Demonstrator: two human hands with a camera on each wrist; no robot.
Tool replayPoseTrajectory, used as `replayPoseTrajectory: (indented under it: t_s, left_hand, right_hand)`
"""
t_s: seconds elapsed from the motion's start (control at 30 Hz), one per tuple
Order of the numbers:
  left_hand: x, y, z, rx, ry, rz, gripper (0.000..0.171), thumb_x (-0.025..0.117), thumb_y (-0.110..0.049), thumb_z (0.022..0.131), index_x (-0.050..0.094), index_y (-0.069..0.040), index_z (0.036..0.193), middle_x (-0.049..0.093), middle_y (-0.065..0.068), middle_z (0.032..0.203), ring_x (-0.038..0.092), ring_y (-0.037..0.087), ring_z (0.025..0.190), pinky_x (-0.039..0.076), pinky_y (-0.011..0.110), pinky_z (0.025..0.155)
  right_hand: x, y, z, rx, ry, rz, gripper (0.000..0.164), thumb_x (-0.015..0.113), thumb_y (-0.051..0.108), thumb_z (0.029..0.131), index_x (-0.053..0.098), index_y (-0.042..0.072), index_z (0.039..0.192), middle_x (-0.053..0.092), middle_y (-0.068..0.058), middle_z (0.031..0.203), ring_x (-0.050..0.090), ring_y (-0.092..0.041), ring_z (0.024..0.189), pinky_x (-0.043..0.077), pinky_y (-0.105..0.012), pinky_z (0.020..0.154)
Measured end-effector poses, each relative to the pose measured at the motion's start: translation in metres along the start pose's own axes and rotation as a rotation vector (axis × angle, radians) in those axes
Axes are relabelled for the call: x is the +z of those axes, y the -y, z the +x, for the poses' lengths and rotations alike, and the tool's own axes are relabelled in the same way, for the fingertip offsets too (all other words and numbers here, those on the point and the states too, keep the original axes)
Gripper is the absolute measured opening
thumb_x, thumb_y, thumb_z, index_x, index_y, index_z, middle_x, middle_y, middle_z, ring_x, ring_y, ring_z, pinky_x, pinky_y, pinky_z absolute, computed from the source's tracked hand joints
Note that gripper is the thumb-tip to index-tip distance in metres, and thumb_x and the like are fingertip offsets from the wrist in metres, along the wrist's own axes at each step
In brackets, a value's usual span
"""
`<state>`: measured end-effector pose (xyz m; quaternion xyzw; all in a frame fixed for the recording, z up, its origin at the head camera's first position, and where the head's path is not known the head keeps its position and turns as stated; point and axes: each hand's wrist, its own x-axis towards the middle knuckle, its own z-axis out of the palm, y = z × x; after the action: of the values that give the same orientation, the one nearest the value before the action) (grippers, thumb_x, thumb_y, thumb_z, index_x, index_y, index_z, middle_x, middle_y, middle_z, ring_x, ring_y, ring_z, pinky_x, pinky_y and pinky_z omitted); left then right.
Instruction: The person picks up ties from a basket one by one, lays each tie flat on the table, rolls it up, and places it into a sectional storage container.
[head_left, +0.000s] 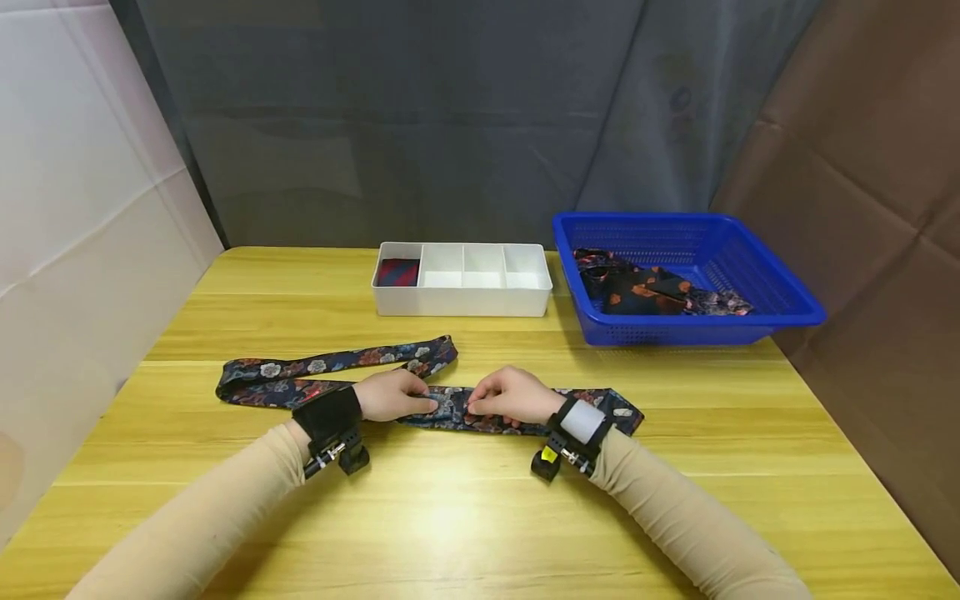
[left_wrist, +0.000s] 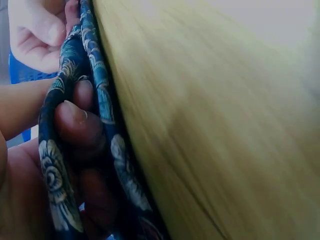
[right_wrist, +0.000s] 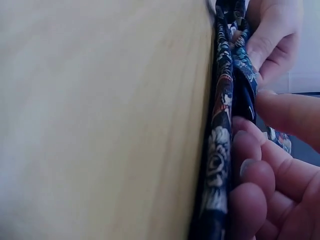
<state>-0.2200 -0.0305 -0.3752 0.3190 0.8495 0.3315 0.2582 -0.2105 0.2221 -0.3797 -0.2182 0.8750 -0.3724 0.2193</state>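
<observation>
A dark floral necktie (head_left: 455, 407) lies crosswise on the table, its wide pointed end to the right. Its narrow part loops back at the far left and runs behind the left hand. My left hand (head_left: 390, 395) pinches the tie near its middle; in the left wrist view its fingertips (left_wrist: 75, 122) are tucked between two layers of the necktie (left_wrist: 55, 180). Just to the right, my right hand (head_left: 519, 395) pinches the fabric, its thumb (right_wrist: 285, 112) on the upper fold and several curled fingers against the necktie (right_wrist: 218, 160) in the right wrist view.
Behind the hands stands a white divided box (head_left: 465, 302), a red and dark striped rolled piece of fabric (head_left: 397, 272) in its leftmost compartment. A blue plastic basket (head_left: 705, 331) at the back right holds dark patterned ties (head_left: 645, 290). Grey cloth (head_left: 375, 125) hangs behind the table.
</observation>
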Motion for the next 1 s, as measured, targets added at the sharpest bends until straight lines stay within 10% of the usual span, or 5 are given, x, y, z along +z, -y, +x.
replayPoseTrajectory:
  t_s: [0.43,1.0]
  left_hand:
    - [0.011,0.001,0.005,-0.031,-0.087,0.009,0.038,0.052,-0.037,0.100,0.055,-0.014,0.070,0.036,-0.004,0.058,0.028,0.013,0.052,0.026,0.030,0.057]
    - [0.008,-0.004,0.001,-0.013,-0.085,0.090,0.037,0.058,-0.036,0.097,0.047,-0.016,0.068,0.052,-0.002,0.061,0.044,0.014,0.054,0.026,0.030,0.059]
  right_hand:
    - [-0.006,-0.010,-0.010,0.017,-0.037,0.039,0.018,0.065,0.021,0.091,0.069,0.009,0.078,0.049,0.004,0.058,0.041,-0.010,0.044,0.040,-0.026,0.045]
    - [-0.068,-0.057,-0.093,0.132,-0.006,0.053,0.031,0.065,0.023,0.091,0.060,0.001,0.070,0.050,0.001,0.057,0.040,-0.009,0.046,0.034,-0.024,0.045]
